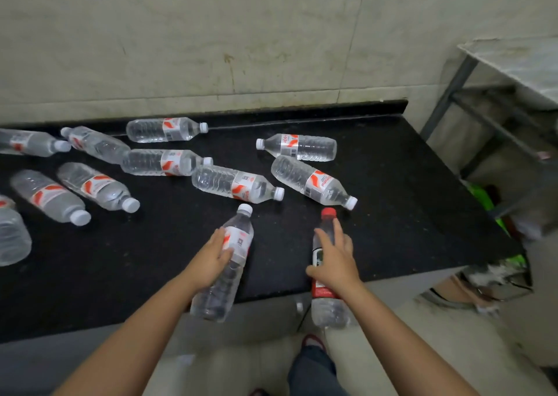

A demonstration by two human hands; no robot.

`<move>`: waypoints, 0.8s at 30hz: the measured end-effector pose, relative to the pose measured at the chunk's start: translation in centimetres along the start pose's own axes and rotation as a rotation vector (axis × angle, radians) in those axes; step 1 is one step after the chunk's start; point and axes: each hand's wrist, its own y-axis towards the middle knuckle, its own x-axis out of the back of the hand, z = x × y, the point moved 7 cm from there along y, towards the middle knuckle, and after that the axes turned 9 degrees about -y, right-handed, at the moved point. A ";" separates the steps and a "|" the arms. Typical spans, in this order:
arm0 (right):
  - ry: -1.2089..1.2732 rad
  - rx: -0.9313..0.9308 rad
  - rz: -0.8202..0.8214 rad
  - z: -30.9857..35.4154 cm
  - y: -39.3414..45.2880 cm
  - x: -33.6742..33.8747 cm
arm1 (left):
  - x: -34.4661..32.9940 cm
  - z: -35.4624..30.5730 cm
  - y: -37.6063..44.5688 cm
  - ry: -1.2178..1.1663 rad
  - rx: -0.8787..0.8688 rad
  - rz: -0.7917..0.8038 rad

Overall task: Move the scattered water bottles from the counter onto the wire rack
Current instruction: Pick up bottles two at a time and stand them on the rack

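The left hand [216, 252] has its grip curled round the labelled middle of a white-capped bottle [225, 269], whose base juts past the near edge of the tabletop [392, 199]. The right hand [333, 258] lies over a red-capped bottle [327, 244], fingers fairly straight along its neck; whether that grip has closed I cannot tell. This bottle's base also overhangs the edge.

Beyond both hands, more bottles lie on their sides; the nearest two [237, 185] [312, 182] sit just past the held caps. The rack [471, 115] stands well off to the right of the right hand.

Risks, as I judge them: the smooth round bottles may slip from a loose one-handed hold, the overhanging red-capped one could tip floorward, and a sweeping lift could knock neighbours rolling.
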 end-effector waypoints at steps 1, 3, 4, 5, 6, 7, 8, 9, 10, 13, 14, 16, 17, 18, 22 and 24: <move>-0.015 0.002 0.021 0.5 -0.1 -0.3 | 0.5 0.4 0.2 0.010 -0.001 -0.033; 0.046 -0.086 0.057 1.0 0.3 -0.5 | 1.5 1.1 0.5 0.036 0.035 -0.130; 0.066 -0.137 0.066 1.2 0.6 -0.7 | 1.8 1.4 0.5 0.049 0.073 -0.169; 0.044 -0.169 0.078 1.5 0.9 -0.8 | 1.8 1.4 0.5 0.062 0.099 -0.198; -0.004 -0.177 0.088 1.9 1.0 -1.0 | 1.6 1.2 0.5 0.084 0.115 -0.213; -0.053 -0.169 0.086 2.3 1.2 -1.1 | 1.3 0.8 0.6 0.125 0.118 -0.217; -0.093 -0.157 0.081 2.7 1.2 -1.1 | 0.9 0.4 0.7 0.188 0.114 -0.208; -0.125 -0.148 0.083 3.0 1.2 -1.2 | 0.5 0.1 0.8 0.264 0.111 -0.200; -0.148 -0.143 0.088 3.1 1.3 -1.3 | 0.3 -0.1 0.9 0.327 0.112 -0.199; -0.154 -0.144 0.092 2.9 1.7 -1.4 | 0.3 0.4 1.2 0.362 0.127 -0.201; -0.144 -0.143 0.094 2.8 1.8 -1.3 | 0.5 0.6 1.3 0.340 0.125 -0.200; -0.125 -0.142 0.092 2.7 1.8 -1.2 | 0.6 0.7 1.3 0.327 0.112 -0.186; -0.122 -0.143 0.088 2.7 1.8 -1.2 | 0.6 0.6 1.3 0.342 0.096 -0.186; -0.121 -0.145 0.087 2.7 1.8 -1.1 | 0.6 0.4 1.2 0.362 0.081 -0.188; -0.100 -0.133 0.091 2.8 1.4 -0.7 | 0.5 -0.2 1.0 0.420 0.069 -0.174; -0.116 -0.100 0.081 2.6 0.9 -0.5 | 0.3 -0.4 0.8 0.446 0.053 -0.163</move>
